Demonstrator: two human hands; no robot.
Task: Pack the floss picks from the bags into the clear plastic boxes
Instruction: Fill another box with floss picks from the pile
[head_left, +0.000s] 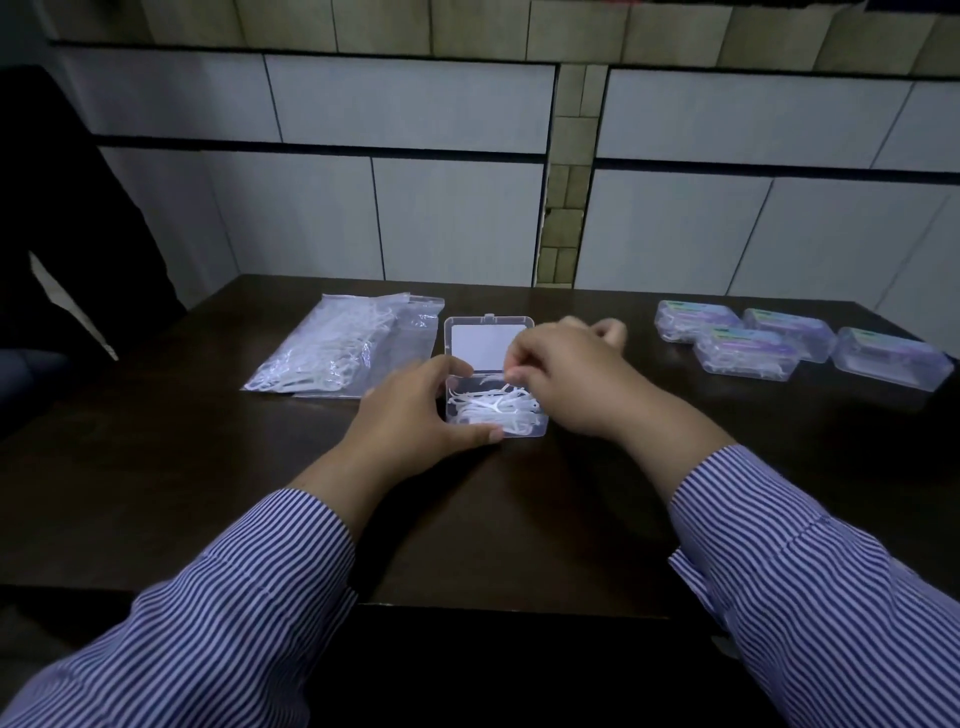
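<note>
Floss picks (493, 405), white, tangled, boxed.

An open box (496, 410) is set near the middle of the table (208, 493), its lid (488, 340) laid back behind it. Floss picks (493, 405) are held in the box. The box is flanked by the left hand (415, 415), at its left side, and the right hand (566, 379), at its right. A bag (332, 353) of picks is laid to the left of the box. Four closed boxes (748, 351) are grouped well apart to the right. A wall (467, 182) is seen behind the table.
</note>
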